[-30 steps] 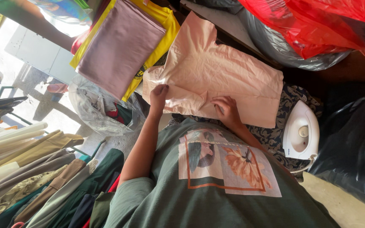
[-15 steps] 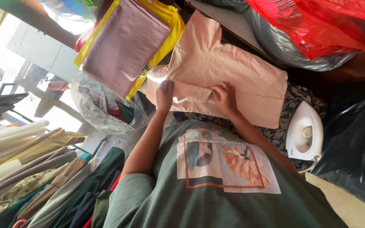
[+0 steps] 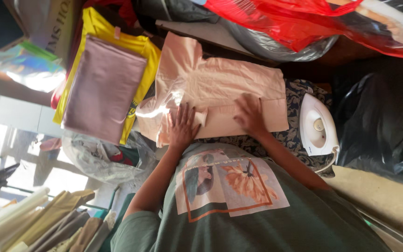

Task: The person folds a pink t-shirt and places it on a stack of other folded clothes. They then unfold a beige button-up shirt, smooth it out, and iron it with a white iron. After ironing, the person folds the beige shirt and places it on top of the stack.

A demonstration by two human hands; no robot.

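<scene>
A peach-coloured garment (image 3: 220,84) lies spread on a dark patterned cloth (image 3: 299,91) in front of me. My left hand (image 3: 183,126) rests flat on its near left part with the fingers spread. My right hand (image 3: 250,114) lies flat on the near right part, by a folded-over edge. Neither hand grips anything. A white iron (image 3: 318,126) stands on the patterned cloth just right of the garment, close to my right hand. My green printed shirt fills the bottom of the view.
A folded pink cloth (image 3: 103,88) lies on a yellow garment (image 3: 141,46) to the left. A red plastic bag (image 3: 304,23) sits behind, a black bag (image 3: 383,121) at the right. A clear bag of clothes (image 3: 99,158) and fabric rolls (image 3: 47,219) are lower left.
Both hands have slid over the peach garment and now lie flatter near its front edge. The view has shifted, bringing the garment and iron closer to the middle.
</scene>
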